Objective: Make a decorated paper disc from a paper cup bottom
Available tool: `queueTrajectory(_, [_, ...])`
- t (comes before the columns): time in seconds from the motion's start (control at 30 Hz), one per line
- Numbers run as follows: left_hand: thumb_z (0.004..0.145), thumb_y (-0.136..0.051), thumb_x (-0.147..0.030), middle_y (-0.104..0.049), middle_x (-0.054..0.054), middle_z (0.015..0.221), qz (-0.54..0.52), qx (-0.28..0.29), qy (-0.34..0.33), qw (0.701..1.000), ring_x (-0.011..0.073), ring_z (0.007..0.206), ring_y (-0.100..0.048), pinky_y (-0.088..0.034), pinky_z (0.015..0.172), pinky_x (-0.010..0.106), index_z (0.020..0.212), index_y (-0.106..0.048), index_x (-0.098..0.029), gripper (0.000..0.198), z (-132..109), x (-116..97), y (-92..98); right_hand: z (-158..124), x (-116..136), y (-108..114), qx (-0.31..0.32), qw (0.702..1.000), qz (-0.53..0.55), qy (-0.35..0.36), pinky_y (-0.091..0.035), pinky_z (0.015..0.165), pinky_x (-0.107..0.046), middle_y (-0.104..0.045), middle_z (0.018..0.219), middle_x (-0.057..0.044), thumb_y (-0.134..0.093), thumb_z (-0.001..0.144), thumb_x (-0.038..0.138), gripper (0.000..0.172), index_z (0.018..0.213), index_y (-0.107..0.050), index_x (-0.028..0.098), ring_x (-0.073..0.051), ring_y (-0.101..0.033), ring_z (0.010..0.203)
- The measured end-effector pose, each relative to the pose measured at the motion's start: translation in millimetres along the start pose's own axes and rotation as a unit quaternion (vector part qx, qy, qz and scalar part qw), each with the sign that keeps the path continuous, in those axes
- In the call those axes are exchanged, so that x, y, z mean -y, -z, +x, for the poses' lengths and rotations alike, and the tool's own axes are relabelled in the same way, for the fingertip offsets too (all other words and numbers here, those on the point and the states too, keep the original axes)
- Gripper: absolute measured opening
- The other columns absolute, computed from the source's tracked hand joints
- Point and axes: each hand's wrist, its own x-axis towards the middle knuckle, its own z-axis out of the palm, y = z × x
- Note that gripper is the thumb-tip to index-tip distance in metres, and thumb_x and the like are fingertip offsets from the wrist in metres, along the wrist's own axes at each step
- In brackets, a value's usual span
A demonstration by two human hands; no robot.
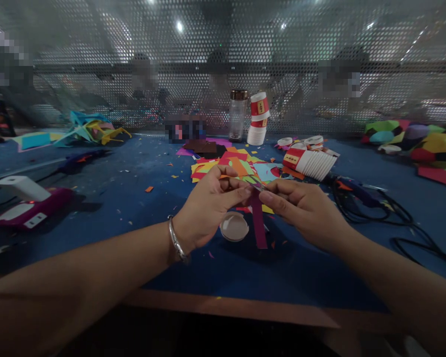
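Observation:
My left hand (pixel 217 198), with a silver bangle on its wrist, pinches the upper end of a purple paper strip (pixel 259 223). The strip hangs down over the table between my two hands. In my right hand (pixel 308 208), closed thumb to fingers, is a slim silvery tool (pixel 258 185); its tip lies at the strip's top, by my left fingertips. Whether it is scissors or tweezers, I cannot tell. Below my left hand a round, shallow cup piece (pixel 234 227) rests on the blue table (pixel 193 272).
Coloured paper sheets (pixel 226 166) lie beyond my hands. Paper cups stand in a stack (pixel 258 119) beside a glass bottle (pixel 237 116); another cup stack (pixel 310 162) lies sideways. Glue guns with cables (pixel 360 191) and a purple power strip (pixel 33 208) flank me. Perforated metal (pixel 193 84) closes the back.

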Motion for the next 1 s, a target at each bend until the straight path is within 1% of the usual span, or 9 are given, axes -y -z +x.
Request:
queueTrajectory(0.1, [0.083,-0.074,-0.005,-0.066,-0.007,0.075,0.007,0.002,0.0,1.0,0.007,0.072,-0.062,-0.047,0.072,0.021,0.097,-0.048,-0.02,0.033,0.0,1.9,0.1,-1.0,1.0,0.6,0.003,1.0,-0.009,0.005,-0.026,0.049,-0.027,-0.043,0.059,0.004,-0.06,0.093,0.064,0.049,0.067,-0.055,0.022,-0.011,-0.037,0.053])
queueTrajectory(0.27, [0.081,-0.078,-0.01,-0.065,-0.006,0.08,0.009,0.012,0.004,1.0,0.0093,0.077,-0.062,-0.047,0.074,0.023,0.095,-0.048,-0.021,0.035,1.1,4.0,2.3,-1.6,2.2,-0.1,0.001,1.0,0.001,0.0,-0.021,0.046,-0.027,-0.041,0.056,0.005,-0.06,0.093,0.063,0.049,0.066,-0.053,0.023,-0.01,-0.032,0.05])
queueTrajectory(0.37, [0.076,-0.085,-0.017,-0.064,-0.006,0.079,0.012,0.022,0.029,0.999,0.0102,0.074,-0.061,-0.046,0.071,0.024,0.097,-0.052,-0.02,0.039,1.2,3.0,2.6,-1.4,2.7,-0.5,0.006,1.0,0.02,0.001,-0.021,0.046,-0.027,-0.04,0.055,0.006,-0.062,0.092,0.063,0.049,0.066,-0.052,0.023,-0.01,-0.03,0.049])
queueTrajectory(0.47, [0.071,-0.091,-0.024,-0.063,-0.004,0.081,0.033,0.068,0.076,0.994,0.0084,0.071,-0.057,-0.043,0.067,0.024,0.092,-0.061,-0.017,0.037,0.6,1.9,2.0,-1.1,3.4,0.0,0.015,0.999,0.039,0.008,-0.021,0.046,-0.027,-0.038,0.055,0.007,-0.061,0.093,0.062,0.047,0.068,-0.055,0.023,-0.01,-0.028,0.049])
queueTrajectory(0.53, [0.074,-0.09,-0.025,-0.062,-0.003,0.082,0.053,0.098,0.099,0.989,0.0075,0.07,-0.056,-0.043,0.066,0.023,0.086,-0.064,-0.014,0.03,-0.2,1.4,1.5,-1.1,3.7,0.6,0.011,0.999,0.046,0.012,-0.023,0.047,-0.027,-0.039,0.055,0.007,-0.062,0.093,0.061,0.045,0.07,-0.06,0.022,-0.01,-0.029,0.049])
queueTrajectory(0.67, [0.087,-0.079,-0.022,-0.063,-0.002,0.08,0.049,0.115,0.108,0.986,0.0075,0.068,-0.058,-0.047,0.067,0.023,0.084,-0.064,-0.014,0.017,-1.7,0.0,1.9,-1.9,2.7,0.9,0.006,0.997,0.076,0.003,-0.024,0.047,-0.027,-0.042,0.056,0.006,-0.067,0.092,0.056,0.039,0.074,-0.066,0.021,-0.009,-0.029,0.049])
queueTrajectory(0.73, [0.088,-0.078,-0.023,-0.068,0.0,0.081,0.038,0.126,0.112,0.985,0.0092,0.071,-0.063,-0.05,0.069,0.023,0.085,-0.062,-0.015,0.018,-1.7,-0.8,2.9,-2.7,1.2,0.7,0.014,0.994,0.107,-0.004,-0.022,0.047,-0.027,-0.043,0.056,0.006,-0.067,0.093,0.054,0.037,0.076,-0.067,0.021,-0.009,-0.029,0.048])
queueTrajectory(0.83, [0.085,-0.083,-0.022,-0.072,0.002,0.082,0.021,0.141,0.113,0.983,0.0122,0.076,-0.07,-0.053,0.072,0.024,0.083,-0.057,-0.017,0.026,-1.0,-1.1,4.8,-3.7,-0.6,0.2,0.025,0.99,0.138,-0.008,-0.022,0.046,-0.027,-0.047,0.057,0.006,-0.067,0.094,0.053,0.036,0.076,-0.068,0.021,-0.009,-0.032,0.048])
queueTrajectory(1.0, [0.085,-0.082,-0.019,-0.074,0.002,0.078,0.005,0.161,0.11,0.981,0.014,0.076,-0.074,-0.057,0.073,0.025,0.082,-0.053,-0.018,0.028,-0.1,0.6,5.9,-3.8,-0.4,-0.1,0.035,0.988,0.148,-0.013,-0.021,0.045,-0.026,-0.049,0.056,0.005,-0.069,0.094,0.053,0.037,0.074,-0.068,0.022,-0.008,-0.032,0.047])
